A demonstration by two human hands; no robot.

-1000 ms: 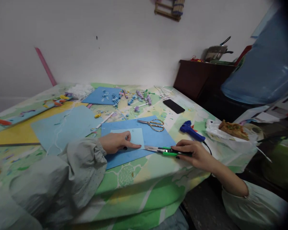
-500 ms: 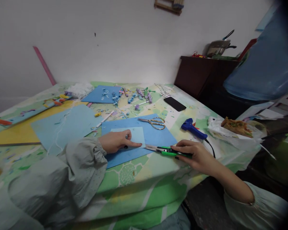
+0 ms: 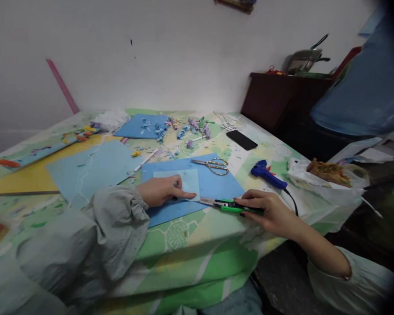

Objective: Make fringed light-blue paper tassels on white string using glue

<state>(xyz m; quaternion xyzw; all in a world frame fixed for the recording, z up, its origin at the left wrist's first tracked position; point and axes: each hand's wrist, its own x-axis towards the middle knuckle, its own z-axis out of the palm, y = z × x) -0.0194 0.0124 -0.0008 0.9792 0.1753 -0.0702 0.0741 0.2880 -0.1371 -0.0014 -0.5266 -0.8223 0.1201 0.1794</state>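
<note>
My left hand (image 3: 162, 191) lies on a small light blue sheet (image 3: 191, 178), the index finger stretched out and pressing near its lower right corner. Its other fingers are partly bent, and it grips nothing. In my right hand (image 3: 265, 211) is a green and black utility knife (image 3: 228, 205) with the blade out to the left. The blade tip meets the sheet's lower right corner, or lies just beside it. Under both is a larger blue foam sheet (image 3: 213, 188). Gold-handled scissors (image 3: 216, 166) rest on that sheet, beyond the hands.
A blue hot glue gun (image 3: 268, 173) with a cord lies right of the sheet. Behind are a black phone (image 3: 241, 140) and several curled paper pieces (image 3: 184, 131). Light blue card (image 3: 95, 170) covers yellow board (image 3: 22, 179) on the left. Wrapped food (image 3: 330, 172) sits at the right.
The whole view has shifted slightly, so things appear a little higher and farther right. My hands, the sheet and the knife keep nearly the same places relative to each other.
</note>
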